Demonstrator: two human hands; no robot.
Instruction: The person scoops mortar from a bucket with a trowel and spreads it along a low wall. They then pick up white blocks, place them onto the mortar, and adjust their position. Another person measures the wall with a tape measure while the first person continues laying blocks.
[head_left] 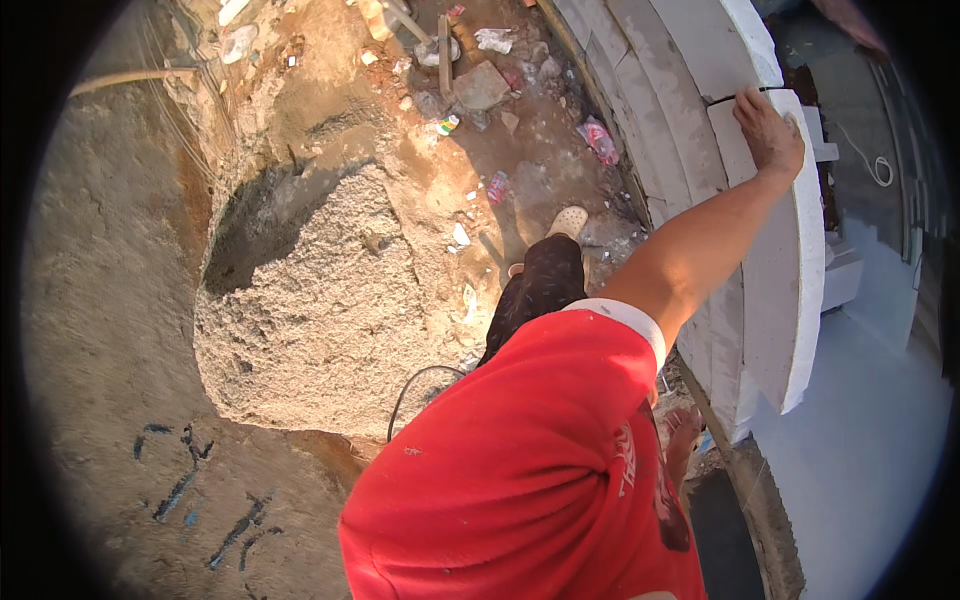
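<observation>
My left hand (767,135) reaches out from my red sleeve, its fingers curled over a long white block (765,290) at the top of a curved stack, beside the dark joint with another block (720,45). Lower down, my right hand (683,432) shows partly past my shirt, near the bottom of the stack; I cannot make out what, if anything, it holds. Below the blocks, one of my feet in a beige clog (567,220) stands on the dirt.
Littered dirt (525,165) with wooden sticks (445,60) lies beside the stack. A rough sandy mound (300,330) and a dark-marked grey surface (110,330) are on the left. A black cable (408,385) curves near my leg. A white cord (880,170) lies beyond the blocks.
</observation>
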